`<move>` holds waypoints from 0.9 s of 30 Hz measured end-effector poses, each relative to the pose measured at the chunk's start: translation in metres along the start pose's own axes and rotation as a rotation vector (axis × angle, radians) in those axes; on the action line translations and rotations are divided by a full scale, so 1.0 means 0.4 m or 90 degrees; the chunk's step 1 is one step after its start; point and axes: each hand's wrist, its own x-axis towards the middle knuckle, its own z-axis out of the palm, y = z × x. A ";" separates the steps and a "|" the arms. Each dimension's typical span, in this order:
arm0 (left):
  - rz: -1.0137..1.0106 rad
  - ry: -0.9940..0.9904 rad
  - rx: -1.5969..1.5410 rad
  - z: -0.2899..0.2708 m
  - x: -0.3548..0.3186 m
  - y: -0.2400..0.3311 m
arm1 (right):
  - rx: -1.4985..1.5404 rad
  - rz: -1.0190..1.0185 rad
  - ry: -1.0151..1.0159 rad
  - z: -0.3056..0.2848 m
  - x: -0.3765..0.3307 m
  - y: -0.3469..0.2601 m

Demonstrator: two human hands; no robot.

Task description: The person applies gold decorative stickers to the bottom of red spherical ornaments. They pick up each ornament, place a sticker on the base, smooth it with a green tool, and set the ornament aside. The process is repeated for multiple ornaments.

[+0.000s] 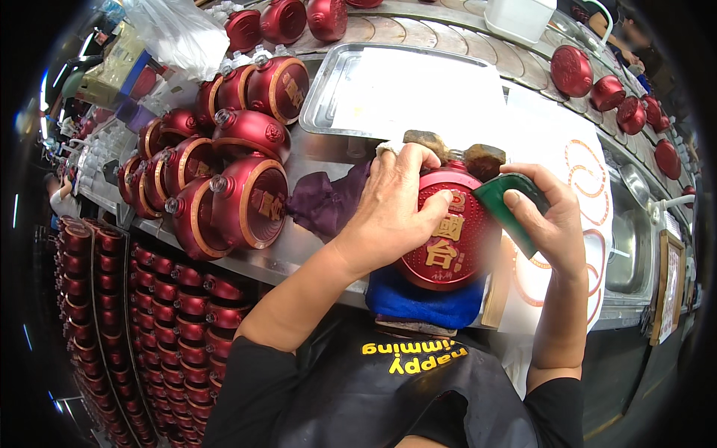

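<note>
A long metal worktable (314, 160) is running across the view, and a shallow steel tray (332, 86) is lying on it with a white sheet inside. To the left, a heap of red round bottles with gold rims (224, 172) is piling up on the table, their clear stoppers pointing leftward, while rows of more red bottles in crates (149, 299) are filling the floor space below. Further red bottles are lining the curved far edge (609, 93) at the right. A crumpled purple cloth (325, 201) is lying on the table just beside the hands.

In the middle, a red round bottle with gold characters on its face (444, 239) is resting on a folded blue cloth (422, 299) at the near table edge, its flat face turning up toward the camera. The left hand (392, 209) is lying over the bottle's left and upper side, fingers curling around the rim and the thumb pressing on the face, gripping it firmly. The right hand (553, 220) is pinching a dark green pad (508, 201) between thumb and fingers, holding its edge against the bottle's right rim. Two brownish blocks (455, 153) are sitting just behind the bottle
</note>
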 end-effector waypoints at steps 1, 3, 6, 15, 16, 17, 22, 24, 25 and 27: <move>-0.006 -0.002 0.009 0.001 0.000 0.002 | -0.001 -0.006 -0.009 0.000 -0.001 0.001; -0.001 0.004 0.074 0.009 -0.002 0.010 | -0.003 -0.019 -0.028 0.001 -0.004 0.005; -0.017 -0.002 0.120 0.015 0.001 0.020 | 0.032 -0.001 -0.003 0.001 -0.010 0.013; -0.019 0.011 0.046 0.006 0.007 0.005 | 0.012 -0.015 0.066 0.000 -0.031 0.024; -0.021 0.009 0.030 0.004 0.008 0.005 | 0.018 -0.018 0.077 0.002 -0.033 0.026; -0.037 0.002 0.013 0.002 0.010 0.007 | 0.023 -0.023 0.085 0.003 -0.035 0.028; -0.019 0.046 0.187 0.022 0.006 0.035 | 0.039 -0.032 0.101 0.003 -0.050 0.040; -0.010 0.059 0.216 0.026 0.006 0.035 | 0.034 -0.029 0.094 0.003 -0.046 0.035; -0.009 0.059 0.186 0.025 0.008 0.029 | 0.024 -0.059 0.072 0.004 -0.039 0.030; 0.012 0.067 0.097 0.021 0.010 0.010 | -0.015 -0.108 0.032 0.010 -0.015 0.012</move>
